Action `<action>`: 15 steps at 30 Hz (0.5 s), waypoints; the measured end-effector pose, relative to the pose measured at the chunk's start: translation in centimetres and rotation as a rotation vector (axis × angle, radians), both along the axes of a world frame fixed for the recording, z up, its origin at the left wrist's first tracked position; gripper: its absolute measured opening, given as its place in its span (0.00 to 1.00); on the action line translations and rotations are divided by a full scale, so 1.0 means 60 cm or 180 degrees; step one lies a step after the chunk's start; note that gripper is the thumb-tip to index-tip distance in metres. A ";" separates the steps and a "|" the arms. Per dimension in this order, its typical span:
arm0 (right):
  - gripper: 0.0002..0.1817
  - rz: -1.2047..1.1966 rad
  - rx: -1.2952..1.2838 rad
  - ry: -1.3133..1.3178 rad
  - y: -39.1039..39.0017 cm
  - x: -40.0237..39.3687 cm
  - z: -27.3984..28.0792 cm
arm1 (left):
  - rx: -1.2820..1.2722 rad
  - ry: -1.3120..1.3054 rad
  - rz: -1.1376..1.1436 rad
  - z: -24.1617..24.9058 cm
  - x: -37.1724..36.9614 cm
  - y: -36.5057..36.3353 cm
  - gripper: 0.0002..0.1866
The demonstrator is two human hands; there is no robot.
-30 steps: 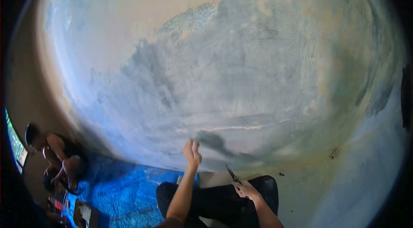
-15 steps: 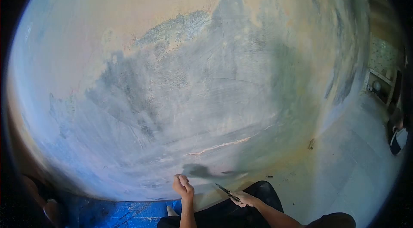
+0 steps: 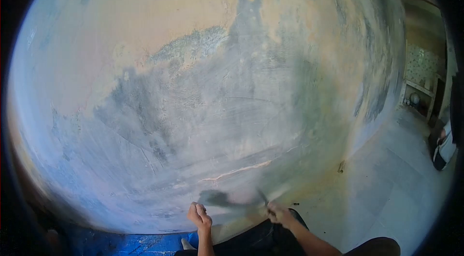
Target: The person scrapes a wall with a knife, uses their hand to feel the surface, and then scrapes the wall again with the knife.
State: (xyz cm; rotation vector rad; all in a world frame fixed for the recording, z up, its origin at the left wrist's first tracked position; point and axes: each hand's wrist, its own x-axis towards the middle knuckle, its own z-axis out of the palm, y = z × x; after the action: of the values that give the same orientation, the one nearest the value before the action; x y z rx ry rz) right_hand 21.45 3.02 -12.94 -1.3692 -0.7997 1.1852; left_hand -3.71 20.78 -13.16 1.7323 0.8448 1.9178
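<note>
In front of me is a wall (image 3: 212,106) with patchy grey, cream and green paint, and a pale crack (image 3: 237,171) runs across its lower part. My left hand (image 3: 199,215) is raised near the foot of the wall with its fingers curled closed; what they hold, if anything, is hidden. Over to the right, my right hand (image 3: 280,215) grips a slim dark hand tool (image 3: 263,196), tip pointing up toward the wall. Motion blur hides the tool's exact kind. A dark shadow (image 3: 217,198) falls on the wall between the hands.
Blue sheeting (image 3: 121,244) covers the floor at lower left. My dark-clothed legs (image 3: 246,241) are bent below my hands. Pale floor (image 3: 386,183) stretches to the right, with a small brownish object (image 3: 341,166) by the wall. A shelf niche (image 3: 420,99) and someone's foot (image 3: 440,157) are at far right.
My right hand has lifted slightly and moved right, and its tool has turned more upright. The camera view has shifted a little, while my left hand stays closed.
</note>
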 end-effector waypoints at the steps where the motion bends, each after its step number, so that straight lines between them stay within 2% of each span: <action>1: 0.26 -0.0209 0.0331 -0.0238 0.006 0.013 0.036 | 0.0042 0.0000 -0.0032 0.000 0.001 0.001 0.21; 2: 0.26 -0.0413 0.0660 -0.0480 0.015 0.029 0.075 | 0.0081 -0.0004 -0.0058 0.000 0.002 0.003 0.21; 4: 0.25 -0.0663 0.1233 -0.1499 0.035 0.076 0.153 | 0.0152 0.0016 -0.0100 0.003 0.002 -0.005 0.20; 6: 0.23 -0.0947 0.1284 -0.1450 0.044 0.087 0.269 | 0.0239 0.0068 -0.0135 0.026 0.003 -0.016 0.18; 8: 0.20 -0.0797 0.2207 -0.1962 0.069 0.134 0.332 | 0.0603 0.0182 -0.0099 0.043 -0.001 -0.018 0.15; 10: 0.18 -0.1239 0.2767 -0.3069 0.082 0.143 0.415 | 0.1141 0.0357 0.0189 0.099 -0.002 -0.018 0.10; 11: 0.18 -0.1120 0.2782 -0.3175 0.078 0.139 0.458 | 0.1487 0.0458 0.0441 0.153 0.000 -0.021 0.08; 13: 0.19 -0.1028 0.2891 -0.3495 0.079 0.136 0.531 | 0.1864 0.0213 0.0380 0.266 0.006 -0.007 0.15; 14: 0.19 -0.1058 0.2994 -0.3689 0.088 0.135 0.560 | 0.2112 0.0657 0.0571 0.330 -0.009 0.013 0.28; 15: 0.20 -0.0975 0.3012 -0.3727 0.098 0.133 0.588 | 0.2495 0.0307 0.0648 0.403 0.009 0.031 0.35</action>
State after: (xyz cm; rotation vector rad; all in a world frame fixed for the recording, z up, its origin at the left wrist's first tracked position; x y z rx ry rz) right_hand 29.46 8.90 22.33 -1.1749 -1.5921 -0.3978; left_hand -3.19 22.66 11.03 2.2402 0.2998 2.5360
